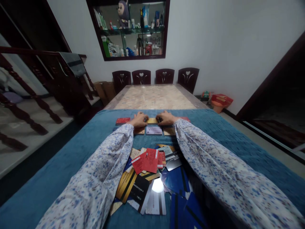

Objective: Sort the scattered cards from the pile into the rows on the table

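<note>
Both arms in flowered sleeves stretch out over a blue cloth (71,159). My left hand (138,119) and my right hand (166,118) rest at the far end, fingers curled down on either end of a yellow card (152,120) lying flat on the cloth. A red card (123,121) lies to the left of it, another red card (186,119) to the right. Just nearer sits a pale lilac card (153,130) between two brownish cards. Between my forearms lies a loose heap of several cards (152,178), red, blue, black, yellow and silver.
Beyond the cloth the marble table top (154,97) runs to several dark wooden chairs (164,75) by the wall. A glass-fronted shelf niche (131,28) hangs above. A stair rail (35,79) stands left, a red basin (220,101) on the floor right.
</note>
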Available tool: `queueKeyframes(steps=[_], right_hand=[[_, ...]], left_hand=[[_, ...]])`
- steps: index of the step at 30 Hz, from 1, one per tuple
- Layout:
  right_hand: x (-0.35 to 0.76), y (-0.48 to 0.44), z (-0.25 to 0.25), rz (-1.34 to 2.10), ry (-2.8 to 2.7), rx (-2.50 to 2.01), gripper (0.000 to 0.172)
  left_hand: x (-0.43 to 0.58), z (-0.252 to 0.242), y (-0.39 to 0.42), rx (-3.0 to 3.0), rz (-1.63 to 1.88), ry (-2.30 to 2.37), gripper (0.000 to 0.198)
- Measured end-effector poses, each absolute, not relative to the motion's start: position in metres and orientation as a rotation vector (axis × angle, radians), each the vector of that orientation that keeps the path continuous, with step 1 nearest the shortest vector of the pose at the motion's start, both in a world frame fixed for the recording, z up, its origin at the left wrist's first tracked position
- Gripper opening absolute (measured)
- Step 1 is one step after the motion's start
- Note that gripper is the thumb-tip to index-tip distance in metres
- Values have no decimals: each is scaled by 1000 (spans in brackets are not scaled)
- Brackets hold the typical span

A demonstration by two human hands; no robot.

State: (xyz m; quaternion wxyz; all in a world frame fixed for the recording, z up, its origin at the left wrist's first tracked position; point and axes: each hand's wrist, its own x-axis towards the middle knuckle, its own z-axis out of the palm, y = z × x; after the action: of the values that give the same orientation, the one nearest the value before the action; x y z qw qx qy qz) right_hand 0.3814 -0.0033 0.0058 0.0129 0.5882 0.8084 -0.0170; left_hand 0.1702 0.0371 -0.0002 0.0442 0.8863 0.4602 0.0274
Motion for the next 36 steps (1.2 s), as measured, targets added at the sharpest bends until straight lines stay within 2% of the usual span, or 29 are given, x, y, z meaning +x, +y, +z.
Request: queueKeyframes(steps=[4,7,16,25,36], right_hand=[[383,-6,6,-12,2520,1839,61],[384,-9,6,28,2556,1843,61],[380,-36,14,114,2771,1750,35],[368,-85,16,33,2974,1583,22],[355,-127,4,-96,3059,1402,30]], left_hand=[[166,0,31,2746,116,1390,39],[162,1,22,2779,147,1387,35],[148,8,-12,2785,348,1403,30],[128,5,-64,2783,424,1342,25],[115,0,-128,2814,408,1353,24]])
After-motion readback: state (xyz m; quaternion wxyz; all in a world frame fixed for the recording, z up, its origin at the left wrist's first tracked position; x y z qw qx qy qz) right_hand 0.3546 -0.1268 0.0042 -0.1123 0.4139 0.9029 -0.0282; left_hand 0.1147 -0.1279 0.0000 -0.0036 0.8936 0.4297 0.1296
